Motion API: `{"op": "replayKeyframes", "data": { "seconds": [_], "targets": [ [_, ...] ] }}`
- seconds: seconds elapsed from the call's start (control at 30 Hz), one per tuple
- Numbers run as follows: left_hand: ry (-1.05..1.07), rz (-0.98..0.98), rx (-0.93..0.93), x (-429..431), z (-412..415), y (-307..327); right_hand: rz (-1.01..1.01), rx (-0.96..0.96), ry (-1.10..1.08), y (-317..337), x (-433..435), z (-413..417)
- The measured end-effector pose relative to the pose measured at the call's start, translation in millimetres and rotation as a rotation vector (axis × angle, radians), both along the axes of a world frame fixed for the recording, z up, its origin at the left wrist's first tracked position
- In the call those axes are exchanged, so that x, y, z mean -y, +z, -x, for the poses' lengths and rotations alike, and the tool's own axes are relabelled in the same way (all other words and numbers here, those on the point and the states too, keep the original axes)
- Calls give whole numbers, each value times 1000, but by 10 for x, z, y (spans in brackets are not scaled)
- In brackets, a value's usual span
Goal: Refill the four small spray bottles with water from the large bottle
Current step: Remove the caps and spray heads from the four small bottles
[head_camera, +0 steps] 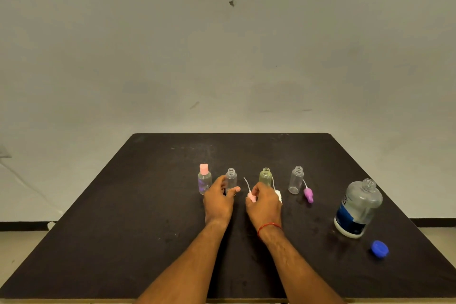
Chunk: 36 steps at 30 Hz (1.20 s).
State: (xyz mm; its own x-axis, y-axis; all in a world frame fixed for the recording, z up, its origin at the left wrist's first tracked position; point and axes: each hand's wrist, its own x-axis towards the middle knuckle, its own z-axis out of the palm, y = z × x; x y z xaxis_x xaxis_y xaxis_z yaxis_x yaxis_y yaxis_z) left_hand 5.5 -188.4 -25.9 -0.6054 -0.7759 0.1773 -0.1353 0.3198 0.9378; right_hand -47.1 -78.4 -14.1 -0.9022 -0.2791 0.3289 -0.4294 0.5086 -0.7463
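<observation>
Tabletop (pixel 148 229): left hand (pixel 218 201) grips bottle (pixel 231 178), right hand (pixel 265 207) seemingly pinches sprayer (pixel 251 197).

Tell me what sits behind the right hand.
Behind the right hand stands the open greenish bottle, with a white spray head beside it. The hand covers the bottle's base and most of that head.

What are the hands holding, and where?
Left hand grips the clear bottle beside the pink-capped one round its lower body; right hand pinches the pink spray top by its head.
</observation>
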Motion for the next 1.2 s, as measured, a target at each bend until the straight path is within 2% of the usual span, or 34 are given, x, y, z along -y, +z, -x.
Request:
{"op": "replayKeyframes", "data": {
  "seconds": [0.7,1.03,1.2],
  "targets": [
    [2,39,37,7,-8,-25,-39,31,-13,-96,73,9],
    [7,8,-25,2,-17,-41,-42,28,14,-44,30,-63],
    [52,31,-63,1,-36,-30,32,-32,26,29,-73,-186]
  ]
}}
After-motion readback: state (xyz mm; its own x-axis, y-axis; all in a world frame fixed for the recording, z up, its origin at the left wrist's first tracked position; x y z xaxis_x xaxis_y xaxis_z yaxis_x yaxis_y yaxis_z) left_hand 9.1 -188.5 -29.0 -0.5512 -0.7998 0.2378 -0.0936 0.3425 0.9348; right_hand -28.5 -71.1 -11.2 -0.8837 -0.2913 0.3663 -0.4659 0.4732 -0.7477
